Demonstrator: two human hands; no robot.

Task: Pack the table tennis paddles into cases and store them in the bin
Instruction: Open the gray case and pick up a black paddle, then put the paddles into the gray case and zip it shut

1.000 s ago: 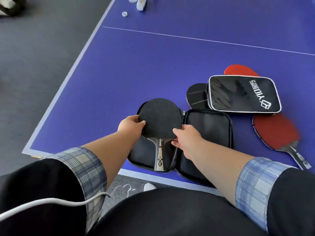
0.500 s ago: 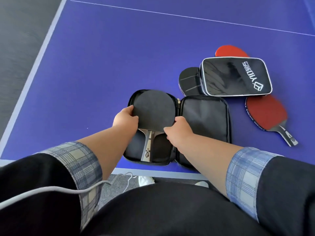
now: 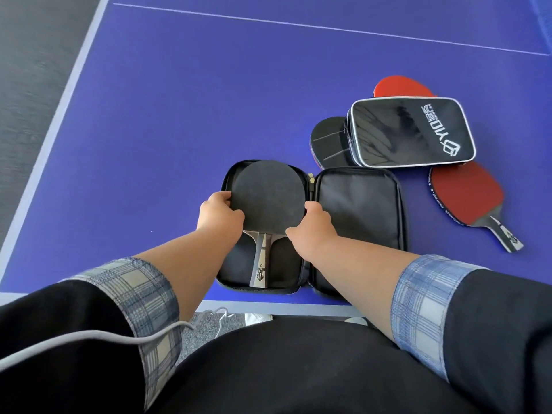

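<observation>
We have the black paddle (image 3: 268, 195) lying face up in the left half of the open case (image 3: 363, 204), which sits flat at the near edge of the blue table (image 3: 179, 115), its handle pointing back towards us. Our left hand (image 3: 220, 215) curls its fingers over the left rim of the blade, and our right hand (image 3: 312, 227) pinches the right rim near the zip hinge, so both hands are closed on the paddle, though how firmly we cannot tell. The blade looks nearly seated, its far edge close under the case's rounded lip. What could go wrong, we judge, is the blade catching on that lip or on the zip teeth if we press it down crooked, and the lid then failing to close cleanly. The case also hangs close to the table edge, so a hard push towards us could slide it off. Beyond it a shut case (image 3: 412, 131) lies across a dark paddle (image 3: 328, 141) and a red paddle (image 3: 403, 86), with another red paddle (image 3: 466, 195) just beside it; no bin is in view
</observation>
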